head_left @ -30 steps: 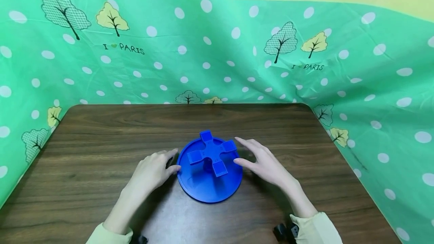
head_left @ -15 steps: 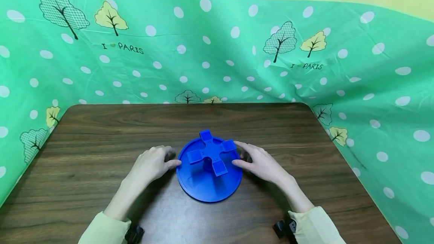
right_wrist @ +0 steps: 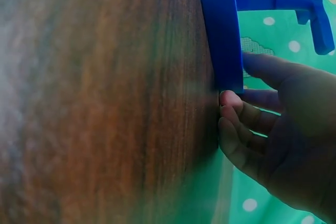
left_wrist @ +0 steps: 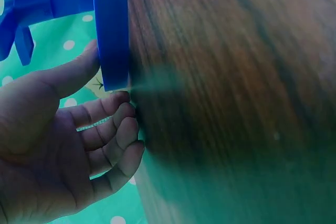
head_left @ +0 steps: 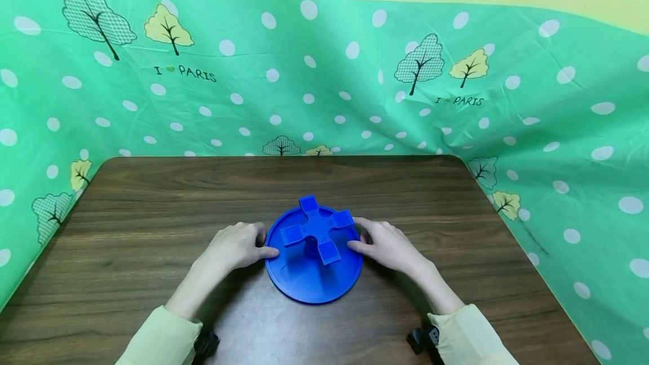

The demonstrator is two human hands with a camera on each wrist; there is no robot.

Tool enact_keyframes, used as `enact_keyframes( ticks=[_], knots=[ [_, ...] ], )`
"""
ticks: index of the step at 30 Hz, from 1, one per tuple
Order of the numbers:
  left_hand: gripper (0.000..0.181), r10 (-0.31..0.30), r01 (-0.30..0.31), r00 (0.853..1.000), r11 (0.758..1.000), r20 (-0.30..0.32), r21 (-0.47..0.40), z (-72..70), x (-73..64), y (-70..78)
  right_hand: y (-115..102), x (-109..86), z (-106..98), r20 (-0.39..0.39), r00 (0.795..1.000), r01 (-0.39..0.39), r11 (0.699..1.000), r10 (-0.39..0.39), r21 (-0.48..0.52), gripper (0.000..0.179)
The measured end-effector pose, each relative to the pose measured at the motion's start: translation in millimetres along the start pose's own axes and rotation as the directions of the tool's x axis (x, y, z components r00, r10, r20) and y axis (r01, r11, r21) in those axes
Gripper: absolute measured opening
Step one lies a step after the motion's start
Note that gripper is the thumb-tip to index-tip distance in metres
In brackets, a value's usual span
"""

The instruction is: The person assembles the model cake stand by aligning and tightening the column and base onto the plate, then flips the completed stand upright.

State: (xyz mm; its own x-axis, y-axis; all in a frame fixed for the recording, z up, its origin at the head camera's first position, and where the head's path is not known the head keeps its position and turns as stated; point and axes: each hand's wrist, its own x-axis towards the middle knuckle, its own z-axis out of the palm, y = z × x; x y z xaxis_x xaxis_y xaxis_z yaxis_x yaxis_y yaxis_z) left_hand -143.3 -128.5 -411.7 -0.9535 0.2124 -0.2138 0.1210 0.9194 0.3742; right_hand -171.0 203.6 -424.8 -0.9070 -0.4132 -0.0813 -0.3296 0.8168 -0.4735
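A blue round base (head_left: 314, 287) stands flat on the dark wooden table. From its middle rises a short post that bears a blue four-armed cross piece (head_left: 317, 227), whose arms end in square pads. At the base's left edge my left hand (head_left: 237, 245) holds the rim, thumb on top. In the left wrist view its curled fingertips (left_wrist: 126, 109) meet the rim's lower edge by the table. My right hand (head_left: 389, 245) grips the opposite rim, its thumb also on top. The right wrist view shows those fingers (right_wrist: 235, 124) curled against the base's side (right_wrist: 224, 35).
The wooden table (head_left: 192, 185) reaches out on all sides of the base. Behind it and along both sides hangs a green dotted cloth (head_left: 324, 72) printed with trees. Dark wrist devices (head_left: 207, 343) sit by the light sleeves (head_left: 161, 338).
Both hands have closed in on the rim. The left thumb has slid further over the edge, and the fingers of both hands have curled in. The blue base has stayed in place.
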Motion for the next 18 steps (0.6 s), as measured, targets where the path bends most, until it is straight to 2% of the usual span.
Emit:
enact_keyframes(
  ticks=[11, 18],
  knots=[
    [0.028, 0.03, -0.03, 0.999, 0.999, 0.028, 0.035, 0.7, 2.6, 5.8, -1.8, 1.2, 3.3, -0.023, 1.0, 0.002, 0.999, -0.003, -0.036, 0.048],
    [0.022, 0.051, -0.05, 0.998, 0.997, -0.022, 0.054, 2.5, 5.2, 6.5, -2.0, 3.6, 4.7, -0.067, 0.998, -0.019, 0.999, 0.017, -0.038, 0.042]
  ],
)
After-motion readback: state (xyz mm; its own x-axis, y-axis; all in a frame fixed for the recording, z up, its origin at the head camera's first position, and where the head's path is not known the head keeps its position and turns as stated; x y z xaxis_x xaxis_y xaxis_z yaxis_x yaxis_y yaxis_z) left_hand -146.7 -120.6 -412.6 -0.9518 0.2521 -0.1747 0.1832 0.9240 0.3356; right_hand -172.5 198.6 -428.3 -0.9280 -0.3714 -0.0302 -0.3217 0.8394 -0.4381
